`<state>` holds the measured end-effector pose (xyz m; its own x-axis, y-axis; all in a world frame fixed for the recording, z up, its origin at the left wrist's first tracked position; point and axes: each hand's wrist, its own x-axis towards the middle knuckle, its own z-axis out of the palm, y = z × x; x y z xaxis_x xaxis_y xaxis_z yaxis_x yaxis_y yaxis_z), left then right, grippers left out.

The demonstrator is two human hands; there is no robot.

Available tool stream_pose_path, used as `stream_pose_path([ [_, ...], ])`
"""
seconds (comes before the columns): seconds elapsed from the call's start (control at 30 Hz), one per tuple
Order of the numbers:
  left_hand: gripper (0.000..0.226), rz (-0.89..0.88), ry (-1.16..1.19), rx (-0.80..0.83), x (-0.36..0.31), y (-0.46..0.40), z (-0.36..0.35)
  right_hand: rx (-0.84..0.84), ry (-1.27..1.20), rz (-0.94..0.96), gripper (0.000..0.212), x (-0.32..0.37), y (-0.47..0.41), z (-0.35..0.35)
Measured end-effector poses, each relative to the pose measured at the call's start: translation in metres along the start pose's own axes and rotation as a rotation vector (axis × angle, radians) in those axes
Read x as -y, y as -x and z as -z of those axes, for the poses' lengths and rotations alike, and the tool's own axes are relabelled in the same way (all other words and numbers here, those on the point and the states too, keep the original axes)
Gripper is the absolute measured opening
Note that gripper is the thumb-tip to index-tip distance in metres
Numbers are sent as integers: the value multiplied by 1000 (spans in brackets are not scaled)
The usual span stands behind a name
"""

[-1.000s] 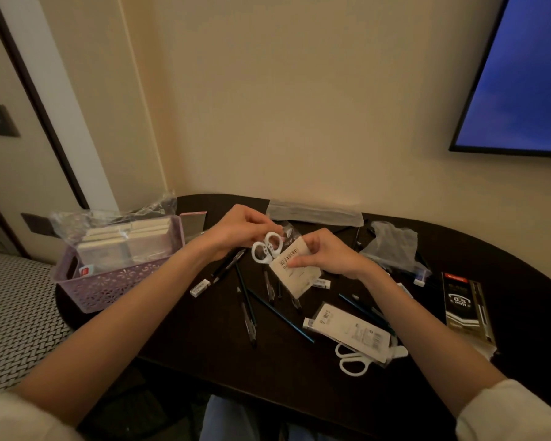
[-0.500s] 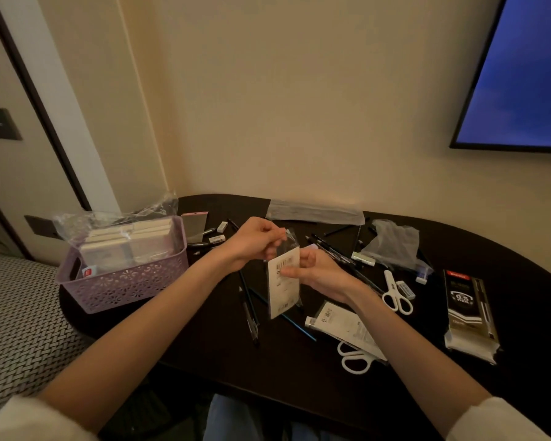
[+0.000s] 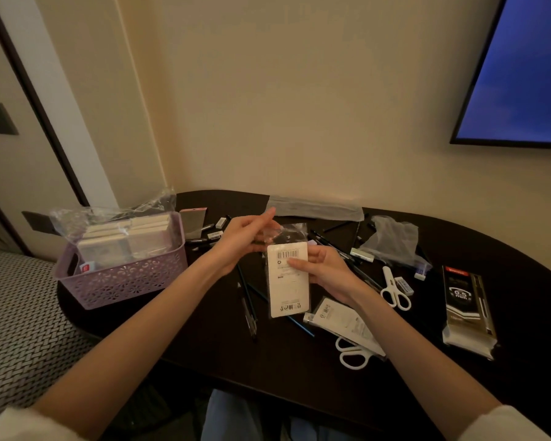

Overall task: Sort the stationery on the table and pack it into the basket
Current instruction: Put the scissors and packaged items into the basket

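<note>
Head view only. My right hand point(image 3: 326, 275) holds the white card packet point(image 3: 288, 280) upright above the middle of the table point(image 3: 204, 354), thumb pressed on its barcode face and fingers curled behind. My left hand point(image 3: 244, 240) is at the clear flap on the packet's top edge; its fingers look mostly straight and I cannot tell whether they pinch the plastic or only touch it. The packet looks empty, so I judge the step in hand is dealing with wrapping, not yet packing. A loose pair of white scissors point(image 3: 395, 289) lies toward the right side of the table, beside small erasers. A second pair of scissors point(image 3: 353, 356), partly in its packet, lies near the front edge. Dark pens point(image 3: 247, 300) are scattered under and behind my hands. A boxed pack marked 0.5 mm point(image 3: 467, 308) sits toward the right end. The purple basket point(image 3: 121, 281) stands at the left end, already holding wrapped white pads. Next move, as I judge it: put the packet aside, then gather like items and carry them left into the basket's remaining free space; thin pens on a dark top will need careful pinching.
</note>
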<state>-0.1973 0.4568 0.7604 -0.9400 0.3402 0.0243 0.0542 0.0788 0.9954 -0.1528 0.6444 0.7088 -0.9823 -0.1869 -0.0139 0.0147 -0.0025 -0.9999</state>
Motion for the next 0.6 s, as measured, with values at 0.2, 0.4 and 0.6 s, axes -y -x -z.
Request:
stream_pose_path([
  [0.2, 16, -72, -188, 22, 20, 9, 4, -53, 2, -32, 29, 0, 0, 2],
  [0.4, 12, -118, -191, -34, 20, 7, 5, -131, -24, 6, 26, 7, 1, 1],
  [0.6, 16, -138, -107, -46, 20, 6, 5, -109, -123, 36, 18, 16, 3, 2],
])
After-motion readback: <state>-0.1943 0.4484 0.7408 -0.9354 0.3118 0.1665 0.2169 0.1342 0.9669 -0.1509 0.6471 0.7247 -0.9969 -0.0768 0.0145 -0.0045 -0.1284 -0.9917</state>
